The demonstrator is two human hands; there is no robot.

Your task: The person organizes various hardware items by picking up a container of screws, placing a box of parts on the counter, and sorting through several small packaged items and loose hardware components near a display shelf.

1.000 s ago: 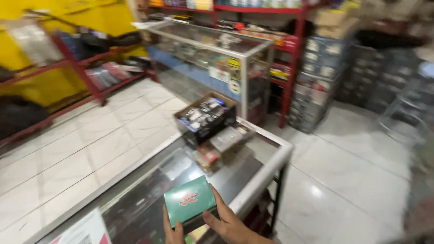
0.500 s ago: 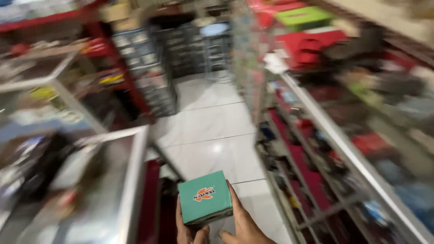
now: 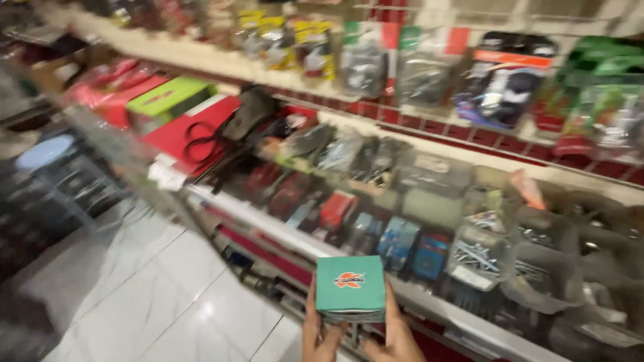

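Shop shelves fill almost the whole upper and right part of the frame, a little blurred. On the upper shelf (image 3: 201,60), running from the upper left toward the right, stand packets in clear plastic, and more bagged goods hang above them. Below it, a long glass desk (image 3: 282,231) crosses the frame from the middle left to the lower right; it carries red and green flat boxes (image 3: 168,97) at the upper left, black scissors (image 3: 201,137) beside them, and many small packets and bags of screws (image 3: 476,258) toward the right. White floor tiles (image 3: 154,302) shine at the lower left.

At the bottom centre, a small teal box (image 3: 350,285) with an orange and white mark is held upright in front of the desk edge. The left hand (image 3: 320,335) and the right hand (image 3: 396,335) are both closed around it, gripping its left and right sides from below.
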